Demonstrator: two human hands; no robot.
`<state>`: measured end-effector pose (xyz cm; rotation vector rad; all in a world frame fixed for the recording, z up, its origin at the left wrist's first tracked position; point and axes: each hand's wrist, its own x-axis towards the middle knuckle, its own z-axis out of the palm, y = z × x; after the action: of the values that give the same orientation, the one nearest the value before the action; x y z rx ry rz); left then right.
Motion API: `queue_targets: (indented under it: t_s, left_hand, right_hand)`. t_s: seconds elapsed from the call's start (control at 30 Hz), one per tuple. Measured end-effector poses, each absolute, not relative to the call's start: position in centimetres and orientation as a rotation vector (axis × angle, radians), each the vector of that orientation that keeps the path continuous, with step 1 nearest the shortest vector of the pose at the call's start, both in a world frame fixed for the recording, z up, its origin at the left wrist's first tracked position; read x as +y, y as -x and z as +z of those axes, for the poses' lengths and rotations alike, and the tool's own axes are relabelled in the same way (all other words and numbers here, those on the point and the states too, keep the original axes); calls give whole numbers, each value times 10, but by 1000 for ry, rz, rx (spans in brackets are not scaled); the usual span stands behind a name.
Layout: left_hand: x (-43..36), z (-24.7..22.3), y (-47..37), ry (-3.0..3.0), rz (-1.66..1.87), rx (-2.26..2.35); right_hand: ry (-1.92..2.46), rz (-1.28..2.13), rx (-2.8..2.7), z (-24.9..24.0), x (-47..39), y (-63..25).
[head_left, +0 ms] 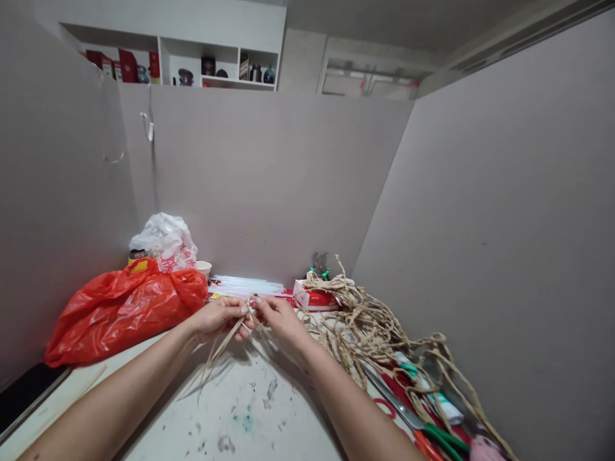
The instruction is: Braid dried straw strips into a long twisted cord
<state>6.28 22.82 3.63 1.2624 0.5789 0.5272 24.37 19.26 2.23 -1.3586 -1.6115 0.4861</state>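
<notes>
Both hands meet over the middle of the table, fingertips almost touching. Between the thumb and fingers of my left hand [223, 318] are several thin straw-coloured fibre strands [218, 352], whose loose ends fan down toward the tabletop. My right hand [276, 314] pinches the same strands at their upper end, just right of the left fingertips. Where the strands cross, the fingers partly hide them. To the right of my right hand lies a large tangled heap of twisted straw rope [375, 317].
A red plastic bag [129, 314] and a white bag [168, 240] stand at left. Behind the hands are glue sticks [247, 285], a paper cup [204, 267] and a red-white box [317, 298]. Scissors [398, 403] lie at right. Grey panels [259, 173] enclose the stained table [250, 397].
</notes>
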Motion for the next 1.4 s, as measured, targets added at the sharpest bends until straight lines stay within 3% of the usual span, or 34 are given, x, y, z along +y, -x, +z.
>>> queue_targets:
  t_s: [0.17,0.53,1.0,1.2,1.4]
  left_hand:
    - [228,35,-62,-1323,507,574]
    - [211,45,-70,-1247,472,420]
    - [194,27,-93,-1074,568,491]
    - [190,41,-94,-1145,812,501]
    - [187,53,-86,-1878,1356,610]
  right_hand:
    - [1359,379,-1573,24,197,-261]
    - [1219,606,-1639,23,199,-268]
    - [807,1213,-1280,58,168,-251]
    - [681,1343,-1112,64,165,-247]
    - [625,1376,-881,62,169,-243]
